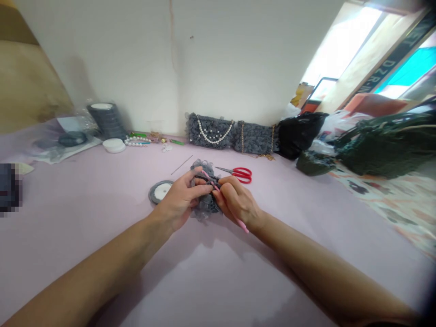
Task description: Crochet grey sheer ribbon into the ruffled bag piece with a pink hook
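Note:
My left hand (pixel 182 195) is closed on a ruffled grey ribbon piece (pixel 205 206) held over the pale pink surface (pixel 102 204). My right hand (pixel 235 200) grips a pink crochet hook (pixel 208 178) whose tip points into the grey piece; its tail sticks out below my wrist. A spool of grey ribbon (pixel 159 191) lies just left of my left hand. Red-handled scissors (pixel 240 173) lie just beyond my right hand.
Two grey ruffled bags, one with a pearl strand (pixel 210 131) and one with a gold chain (pixel 255 137), lean on the wall. Stacked ribbon spools (pixel 107 119), a white roll (pixel 114 145), beads and a thin needle (pixel 182 165) lie further back. Black and dark green bundles (pixel 381 145) sit right.

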Demonstrator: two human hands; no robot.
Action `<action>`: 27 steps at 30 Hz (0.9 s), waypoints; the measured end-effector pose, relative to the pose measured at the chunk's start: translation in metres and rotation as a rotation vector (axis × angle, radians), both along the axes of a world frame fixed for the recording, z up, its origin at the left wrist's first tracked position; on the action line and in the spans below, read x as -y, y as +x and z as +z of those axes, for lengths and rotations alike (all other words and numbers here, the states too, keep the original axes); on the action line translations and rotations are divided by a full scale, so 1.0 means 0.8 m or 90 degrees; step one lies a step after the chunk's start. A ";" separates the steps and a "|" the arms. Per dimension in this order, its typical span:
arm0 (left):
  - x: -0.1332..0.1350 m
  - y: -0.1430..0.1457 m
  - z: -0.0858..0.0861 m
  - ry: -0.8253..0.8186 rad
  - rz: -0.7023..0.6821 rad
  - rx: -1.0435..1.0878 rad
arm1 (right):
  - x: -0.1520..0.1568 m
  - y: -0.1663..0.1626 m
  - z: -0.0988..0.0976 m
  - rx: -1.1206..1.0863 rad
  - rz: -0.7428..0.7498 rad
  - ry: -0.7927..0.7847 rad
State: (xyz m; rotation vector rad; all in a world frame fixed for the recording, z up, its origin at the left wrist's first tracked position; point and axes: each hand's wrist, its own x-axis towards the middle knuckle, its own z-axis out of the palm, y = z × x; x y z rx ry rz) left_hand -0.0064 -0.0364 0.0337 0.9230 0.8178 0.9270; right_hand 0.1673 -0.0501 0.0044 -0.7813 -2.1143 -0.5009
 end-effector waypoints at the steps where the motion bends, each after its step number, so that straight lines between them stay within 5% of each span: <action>1: -0.002 -0.004 0.003 -0.021 -0.040 0.001 | -0.001 0.003 0.000 0.002 0.021 0.011; 4: -0.011 -0.018 0.009 -0.051 -0.122 -0.004 | 0.000 0.010 0.009 0.016 0.090 0.000; 9: -0.027 -0.038 0.011 -0.009 -0.188 -0.060 | 0.009 0.017 0.043 0.044 0.175 -0.195; 14: -0.035 -0.048 0.012 0.050 -0.201 -0.112 | 0.021 0.019 0.069 0.049 0.150 -0.354; 27: -0.033 -0.049 0.017 0.136 -0.255 -0.150 | 0.023 0.027 0.078 -0.063 0.169 -0.630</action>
